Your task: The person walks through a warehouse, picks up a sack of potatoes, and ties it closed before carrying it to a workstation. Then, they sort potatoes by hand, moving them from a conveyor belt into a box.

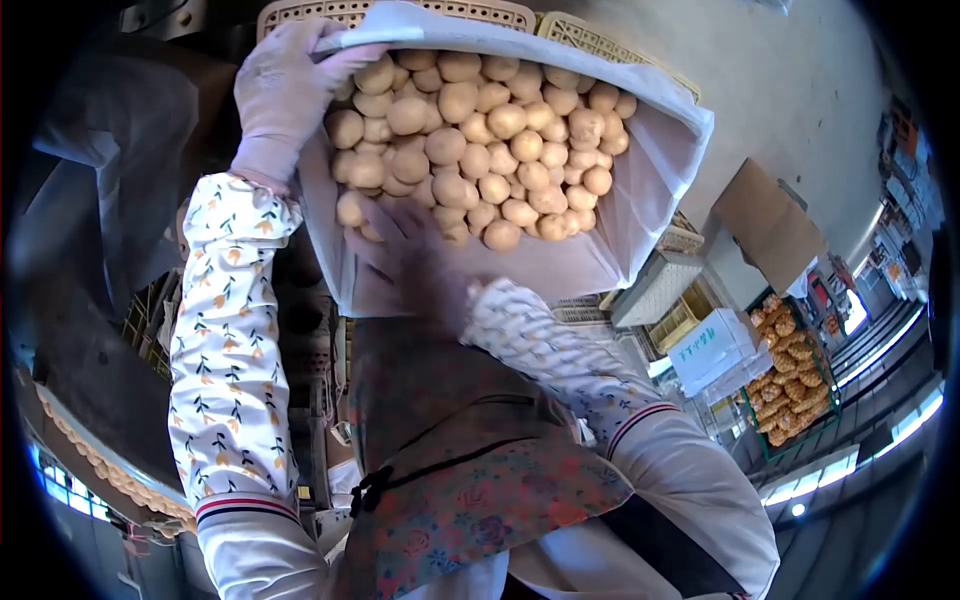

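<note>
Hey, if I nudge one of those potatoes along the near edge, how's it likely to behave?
The potatoes look rounded, so a nudged one would probably roll. Its packed neighbours would likely stop it going inward, but it might travel farther onto the bare white liner. Their plump outlines suggest they'd feel firm.

Grey floor (800, 90) spreads at upper right, with bright panels (815, 481) interrupting a dark wall or roof (880, 400).
</note>
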A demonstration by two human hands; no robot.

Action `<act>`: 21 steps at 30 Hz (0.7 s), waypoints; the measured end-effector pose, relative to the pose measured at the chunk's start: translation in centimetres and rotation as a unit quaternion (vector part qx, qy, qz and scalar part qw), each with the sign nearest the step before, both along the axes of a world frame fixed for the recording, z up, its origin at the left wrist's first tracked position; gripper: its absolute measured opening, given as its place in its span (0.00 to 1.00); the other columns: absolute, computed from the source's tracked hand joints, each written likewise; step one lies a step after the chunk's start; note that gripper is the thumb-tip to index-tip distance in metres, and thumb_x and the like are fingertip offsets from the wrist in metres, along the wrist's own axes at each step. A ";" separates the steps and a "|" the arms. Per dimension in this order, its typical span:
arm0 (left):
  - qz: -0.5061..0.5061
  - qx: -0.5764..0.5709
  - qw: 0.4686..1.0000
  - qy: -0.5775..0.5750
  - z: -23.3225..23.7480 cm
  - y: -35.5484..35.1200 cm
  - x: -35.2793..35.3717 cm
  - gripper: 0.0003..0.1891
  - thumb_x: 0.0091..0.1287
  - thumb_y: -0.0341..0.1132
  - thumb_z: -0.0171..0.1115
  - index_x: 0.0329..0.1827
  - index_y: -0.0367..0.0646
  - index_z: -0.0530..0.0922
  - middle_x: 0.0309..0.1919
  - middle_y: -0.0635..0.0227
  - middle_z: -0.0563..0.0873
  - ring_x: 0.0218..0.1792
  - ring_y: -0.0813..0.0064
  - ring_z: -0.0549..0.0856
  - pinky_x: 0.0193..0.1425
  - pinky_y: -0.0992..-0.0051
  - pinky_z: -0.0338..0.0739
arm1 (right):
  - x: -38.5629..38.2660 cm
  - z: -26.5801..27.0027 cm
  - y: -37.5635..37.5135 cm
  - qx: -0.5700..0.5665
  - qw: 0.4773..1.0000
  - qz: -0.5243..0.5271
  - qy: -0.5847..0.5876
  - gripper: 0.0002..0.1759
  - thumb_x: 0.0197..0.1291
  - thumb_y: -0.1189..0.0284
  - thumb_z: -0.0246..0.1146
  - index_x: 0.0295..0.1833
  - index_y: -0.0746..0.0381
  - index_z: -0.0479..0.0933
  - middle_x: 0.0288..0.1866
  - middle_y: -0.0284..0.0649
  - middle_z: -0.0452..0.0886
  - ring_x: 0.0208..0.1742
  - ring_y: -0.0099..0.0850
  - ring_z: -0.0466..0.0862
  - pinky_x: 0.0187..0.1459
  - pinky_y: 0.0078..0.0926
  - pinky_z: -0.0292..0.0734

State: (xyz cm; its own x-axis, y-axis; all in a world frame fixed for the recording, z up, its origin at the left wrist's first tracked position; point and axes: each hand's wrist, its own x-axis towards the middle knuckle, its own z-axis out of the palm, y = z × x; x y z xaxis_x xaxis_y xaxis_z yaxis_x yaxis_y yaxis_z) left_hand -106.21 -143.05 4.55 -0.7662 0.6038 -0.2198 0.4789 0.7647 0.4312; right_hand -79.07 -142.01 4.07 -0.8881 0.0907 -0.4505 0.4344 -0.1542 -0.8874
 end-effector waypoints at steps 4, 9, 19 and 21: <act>0.007 -0.010 1.000 -0.012 0.5 -0.1 0.5 0.24 0.55 0.59 0.71 0.44 0.49 0.86 0.37 0.68 0.86 0.40 0.66 0.86 0.46 0.69 0.79 | -1.0 0.9 5.2 0.369 0.926 0.070 0.046 0.32 0.54 0.58 0.66 0.66 0.54 0.72 0.70 0.45 0.67 0.70 0.46 0.67 0.68 0.54 0.58; -0.007 -0.005 1.000 -0.027 0.6 0.3 -0.1 0.25 0.55 0.59 0.72 0.44 0.48 0.85 0.37 0.68 0.86 0.42 0.66 0.86 0.46 0.70 0.79 | -0.5 0.1 11.6 0.492 0.853 0.173 0.022 0.30 0.57 0.62 0.65 0.66 0.55 0.72 0.69 0.48 0.68 0.65 0.47 0.72 0.65 0.45 0.65; -0.002 0.017 1.000 -0.009 -0.5 -0.2 -0.3 0.24 0.56 0.58 0.72 0.44 0.48 0.85 0.38 0.69 0.86 0.41 0.67 0.86 0.46 0.71 0.79 | 1.4 1.5 20.8 0.613 0.790 -0.014 -0.012 0.26 0.55 0.69 0.66 0.61 0.61 0.75 0.61 0.49 0.75 0.61 0.50 0.73 0.62 0.44 0.68; -0.004 -0.006 1.000 -0.006 -0.5 0.0 -0.2 0.24 0.56 0.59 0.72 0.43 0.48 0.85 0.38 0.70 0.86 0.41 0.67 0.86 0.46 0.71 0.79 | 0.0 0.4 21.4 0.643 0.765 0.009 -0.044 0.20 0.54 0.69 0.66 0.54 0.58 0.77 0.56 0.47 0.76 0.56 0.48 0.75 0.58 0.43 0.69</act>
